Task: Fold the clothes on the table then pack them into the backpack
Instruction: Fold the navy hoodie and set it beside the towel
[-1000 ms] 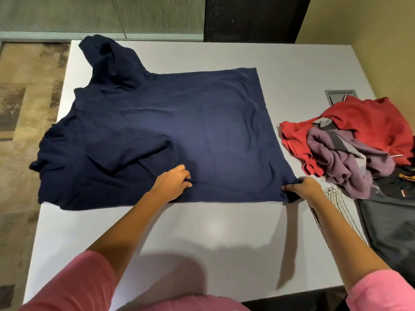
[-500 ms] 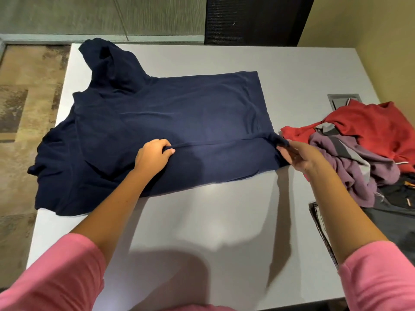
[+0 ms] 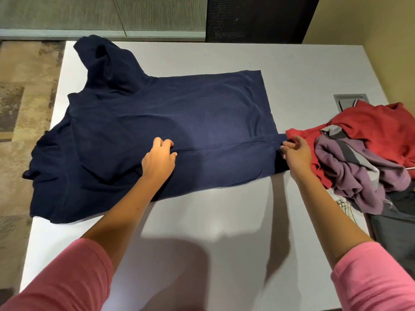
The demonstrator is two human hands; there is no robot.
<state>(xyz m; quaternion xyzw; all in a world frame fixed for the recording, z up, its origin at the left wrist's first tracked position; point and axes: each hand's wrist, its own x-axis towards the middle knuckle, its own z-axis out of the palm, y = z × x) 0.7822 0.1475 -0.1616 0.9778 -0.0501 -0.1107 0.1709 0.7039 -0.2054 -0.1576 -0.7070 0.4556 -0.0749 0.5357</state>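
white table [image 3: 292,70] carries a navy shirt [image 3: 179,108], near edge folded over. left hand [image 3: 158,160] pinches the fold mid-shirt; right hand [image 3: 296,151] pinches its right corner, beside a clothes pile [image 3: 359,153].

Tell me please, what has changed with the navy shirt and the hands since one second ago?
Both hands, left hand and right hand, carried the near edge of the navy shirt away from the person, folding it over. They still pinch it. The pile of clothes stayed put.

no readable text, no labels, no brands, no numbers, no signs on anything in view
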